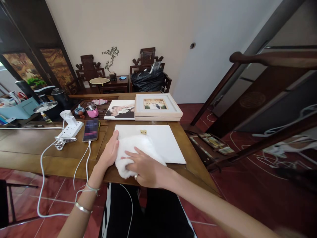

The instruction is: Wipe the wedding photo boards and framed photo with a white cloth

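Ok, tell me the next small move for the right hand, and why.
Probably slide the right hand and white cloth rightward: the cloth covers part of the white panel's left side, its right side lies uncovered, and the left hand is at its left edge.

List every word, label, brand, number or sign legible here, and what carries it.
No text can be read.
Phone: screen pixelated, unreadable.
White panel: no lettering visible.
White cloth: no label visible.
Round carved emblem on the chair back: too faint to make out.
Items in the blue bin: any print is too small.
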Available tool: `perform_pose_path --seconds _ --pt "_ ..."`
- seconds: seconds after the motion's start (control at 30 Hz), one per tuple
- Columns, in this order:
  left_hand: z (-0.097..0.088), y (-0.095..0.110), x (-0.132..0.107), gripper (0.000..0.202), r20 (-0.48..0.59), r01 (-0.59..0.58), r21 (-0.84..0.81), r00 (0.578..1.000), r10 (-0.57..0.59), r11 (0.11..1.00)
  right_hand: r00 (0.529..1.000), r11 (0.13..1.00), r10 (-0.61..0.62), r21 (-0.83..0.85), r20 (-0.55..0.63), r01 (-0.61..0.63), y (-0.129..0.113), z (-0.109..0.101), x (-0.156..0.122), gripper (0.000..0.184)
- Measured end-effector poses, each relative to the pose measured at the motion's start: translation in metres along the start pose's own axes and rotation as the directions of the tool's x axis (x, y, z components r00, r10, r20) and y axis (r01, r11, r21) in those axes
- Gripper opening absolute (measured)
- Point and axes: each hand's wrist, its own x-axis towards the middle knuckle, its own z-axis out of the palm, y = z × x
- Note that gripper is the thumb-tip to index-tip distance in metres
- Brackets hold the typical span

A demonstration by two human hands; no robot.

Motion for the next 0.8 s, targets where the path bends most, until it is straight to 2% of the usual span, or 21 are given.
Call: perform_pose_path --seconds 0.07,0.17,0.3,0.43,0.6,0.7,0.8 --pt "0.001 0.0 0.0 0.057 0.045 0.008 0.03 0.999 -0.009 1.0 0.998 0.998 0.062 0.025 0.015 -0.062 0.007 -0.009 -0.008 0.032" --pt "0.002 0.001 0.001 0.054 0.087 -0.002 0.066 0.996 -0.004 0.998 0.974 0.974 0.227 0.024 0.011 -0.227 0.033 -0.018 -0.008 0.038" --pt "0.002 0.001 0.002 0.05 0.086 -0.011 0.097 0.996 0.002 0.995 0.914 0.917 0.398 0.052 -0.082 -0.394 0.076 -0.023 0.015 0.037" --pt "0.002 0.002 0.004 0.049 0.081 -0.033 0.123 0.996 0.023 0.992 0.907 0.917 0.397 0.1 -0.139 -0.386 0.096 -0.022 0.057 0.034" --pt "0.0 0.003 0.004 0.049 0.084 -0.03 0.137 0.996 0.019 0.99 0.923 0.935 0.348 0.135 -0.167 -0.328 0.09 -0.017 0.101 0.038" --pt "0.0 0.002 0.004 0.05 0.093 -0.036 0.141 0.995 0.022 0.989 0.915 0.929 0.363 0.151 -0.178 -0.339 0.093 -0.021 0.104 0.038" --pt "0.001 0.0 0.003 0.049 0.088 -0.039 0.132 0.996 0.028 0.99 0.891 0.905 0.419 0.165 -0.175 -0.393 0.109 -0.03 0.084 0.036"
